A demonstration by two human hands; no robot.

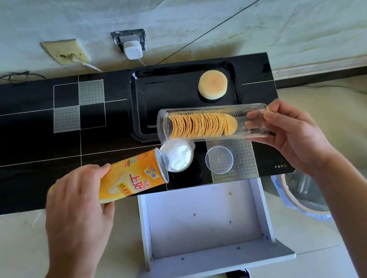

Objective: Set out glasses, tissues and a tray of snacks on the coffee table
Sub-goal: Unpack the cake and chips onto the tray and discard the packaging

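Note:
My left hand (77, 205) grips an orange crisp can (133, 177), lying nearly level with its open mouth to the right. My right hand (293, 135) holds a clear plastic sleeve (209, 122) by its right end; a stack of crisps (202, 124) lies inside it. The sleeve hovers over the near edge of a black tray (147, 101). A round bun (212, 84) sits on the tray's far right. A white foil seal (176, 155) hangs at the can's mouth. A clear lid (219, 159) lies on the black table (33, 144).
An open white drawer (203, 220) juts out under the table toward me. A bin with a blue liner (303, 196) stands on the floor at the right. Wall sockets, a plug (132, 49) and cables sit behind the table.

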